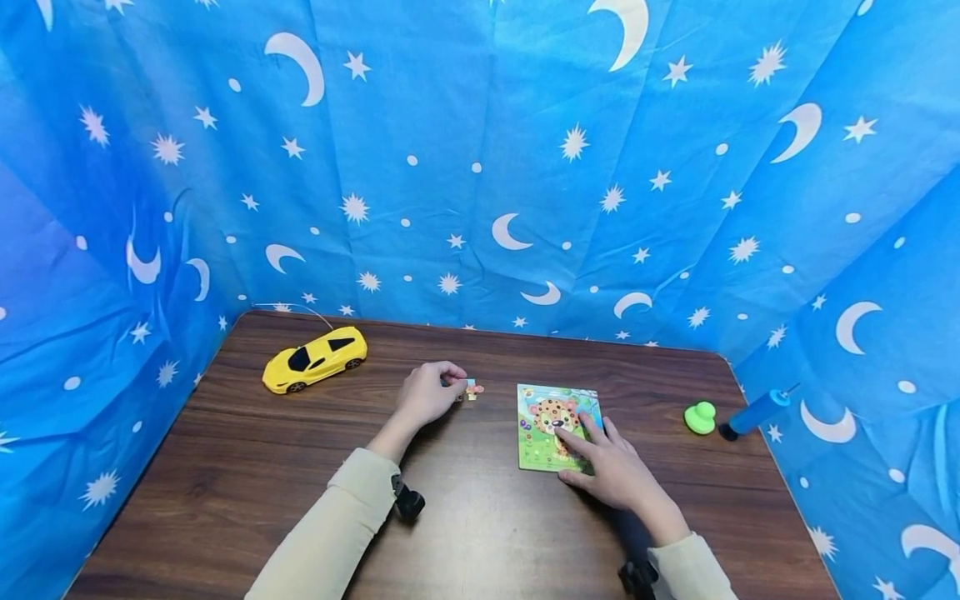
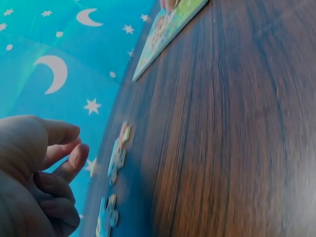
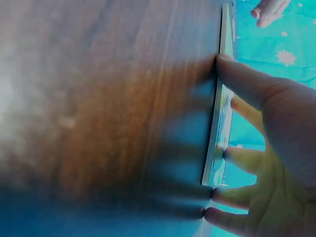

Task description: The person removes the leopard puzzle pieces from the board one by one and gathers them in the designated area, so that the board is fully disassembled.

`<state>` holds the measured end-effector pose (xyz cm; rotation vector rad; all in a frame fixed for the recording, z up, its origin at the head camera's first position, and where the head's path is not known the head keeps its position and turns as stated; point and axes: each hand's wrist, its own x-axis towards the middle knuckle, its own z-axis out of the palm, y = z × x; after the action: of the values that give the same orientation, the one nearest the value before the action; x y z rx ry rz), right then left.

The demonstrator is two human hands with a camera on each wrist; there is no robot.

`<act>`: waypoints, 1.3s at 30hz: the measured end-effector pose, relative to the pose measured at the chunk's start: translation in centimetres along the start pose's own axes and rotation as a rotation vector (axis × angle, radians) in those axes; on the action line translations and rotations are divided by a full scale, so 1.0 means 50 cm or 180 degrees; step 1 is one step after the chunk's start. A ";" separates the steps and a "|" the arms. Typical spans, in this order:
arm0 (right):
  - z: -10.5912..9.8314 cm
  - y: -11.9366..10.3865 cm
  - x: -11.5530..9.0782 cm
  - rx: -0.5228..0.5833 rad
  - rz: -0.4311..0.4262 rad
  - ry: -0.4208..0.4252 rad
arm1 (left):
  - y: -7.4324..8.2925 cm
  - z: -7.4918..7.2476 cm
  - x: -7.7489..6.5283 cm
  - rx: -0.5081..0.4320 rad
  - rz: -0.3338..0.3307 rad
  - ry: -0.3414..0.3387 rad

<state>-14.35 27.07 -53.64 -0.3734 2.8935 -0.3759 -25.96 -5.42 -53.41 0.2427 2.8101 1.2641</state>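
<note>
A square jigsaw puzzle (image 1: 534, 450) with a cartoon leopard on a green and blue ground lies flat on the table. My right hand (image 1: 617, 468) rests on its right side with fingers spread; in the right wrist view the thumb (image 3: 242, 79) touches the board's edge. To the left of the board lie several small loose puzzle pieces (image 1: 472, 389). Just over them hovers my left hand (image 1: 431, 393), its fingers loosely bent. The left wrist view shows nothing between these fingers (image 2: 61, 132), with loose pieces (image 2: 117, 159) lying beyond them on the table.
On the brown wooden table (image 1: 465, 517), a yellow toy car (image 1: 318, 360) stands at the back left. A green knobbed toy (image 1: 701, 418) and a blue cylinder with a thin tip (image 1: 759, 414) are at the right edge. Blue star-patterned cloth (image 1: 450, 200) hangs behind and at both sides.
</note>
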 end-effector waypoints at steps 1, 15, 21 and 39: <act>-0.001 -0.001 -0.002 0.0003 0.0015 0.0008 | 0.004 0.004 0.000 -0.0024 0.0046 -0.0027; 0.005 -0.040 -0.029 -0.0137 0.0291 0.0114 | 0.068 0.085 0.006 -0.0096 0.0458 -0.0398; 0.018 -0.041 -0.026 -0.0152 0.0330 0.0088 | 0.103 0.128 0.010 -0.0081 0.0514 -0.0566; 0.016 -0.040 -0.028 -0.0358 0.0237 0.0130 | 0.166 0.224 0.027 -0.0082 0.0513 -0.1004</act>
<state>-12.39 25.39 -53.60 -0.2776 2.9664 -0.2119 -25.05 8.51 -54.64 0.6198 2.5458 1.1692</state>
